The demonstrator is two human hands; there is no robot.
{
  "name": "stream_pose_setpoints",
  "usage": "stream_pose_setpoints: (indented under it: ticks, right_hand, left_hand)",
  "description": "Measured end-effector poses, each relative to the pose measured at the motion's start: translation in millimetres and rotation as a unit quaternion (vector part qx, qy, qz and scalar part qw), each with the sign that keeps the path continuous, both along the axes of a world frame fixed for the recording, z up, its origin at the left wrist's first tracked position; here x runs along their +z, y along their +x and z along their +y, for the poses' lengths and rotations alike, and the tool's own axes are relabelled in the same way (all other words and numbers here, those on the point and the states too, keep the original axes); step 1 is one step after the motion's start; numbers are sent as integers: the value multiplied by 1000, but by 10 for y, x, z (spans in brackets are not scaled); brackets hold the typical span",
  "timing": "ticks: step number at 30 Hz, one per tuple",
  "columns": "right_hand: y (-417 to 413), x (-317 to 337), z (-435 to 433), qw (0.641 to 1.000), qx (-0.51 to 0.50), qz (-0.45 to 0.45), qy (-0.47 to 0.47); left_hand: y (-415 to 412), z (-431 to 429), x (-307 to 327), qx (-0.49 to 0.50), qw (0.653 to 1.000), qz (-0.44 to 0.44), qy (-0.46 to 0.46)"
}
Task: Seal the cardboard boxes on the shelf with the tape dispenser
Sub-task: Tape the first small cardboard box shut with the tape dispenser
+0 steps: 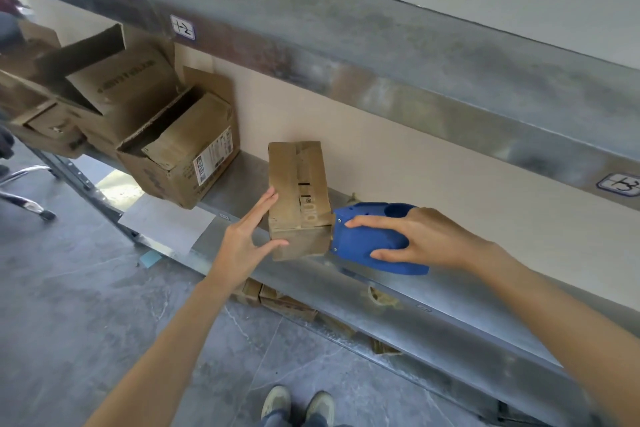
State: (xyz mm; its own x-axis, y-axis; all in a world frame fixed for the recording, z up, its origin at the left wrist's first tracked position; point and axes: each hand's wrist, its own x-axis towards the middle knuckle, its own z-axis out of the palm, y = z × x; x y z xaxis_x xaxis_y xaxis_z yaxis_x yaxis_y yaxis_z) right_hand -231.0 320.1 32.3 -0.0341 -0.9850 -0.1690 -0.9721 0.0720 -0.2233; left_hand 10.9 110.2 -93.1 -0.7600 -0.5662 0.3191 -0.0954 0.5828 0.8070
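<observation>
A small brown cardboard box (298,198) stands on the metal shelf (433,291), its flaps closed and brown tape running along its top. My left hand (247,239) steadies its left side, fingers straight along the wall and thumb on the front face. My right hand (415,236) grips a blue tape dispenser (367,239), whose nose touches the box's right front corner. Further left on the shelf stand larger cardboard boxes (183,156) with open flaps.
An upper shelf beam (381,55) with labels runs overhead. More boxes (280,302) lie under the shelf. A sheet of paper (166,225) hangs over the shelf edge. A chair base (27,198) stands at left, and my shoes (298,404) are on grey floor.
</observation>
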Motion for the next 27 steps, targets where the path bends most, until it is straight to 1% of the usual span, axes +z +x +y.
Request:
stream_pose_setpoints:
  ticks: [4, 11, 21, 24, 27]
  right_hand:
    - [-89, 15, 92, 999, -18, -29, -6]
    - [-149, 16, 145, 999, -24, -46, -4]
    - [-154, 32, 209, 998, -53, -23, 12]
    - [-105, 19, 163, 998, -56, -1, 10]
    - [-37, -49, 132, 997, -80, 5, 8]
  left_hand:
    - [-4, 6, 16, 1, 1000, -7, -5]
    - [1, -6, 15, -3, 1000, -22, -9]
    - [11, -24, -11, 2, 999, -35, -23]
    - [3, -12, -10, -2, 999, -35, -22]
    - [5, -7, -2, 2, 999, -37, -22]
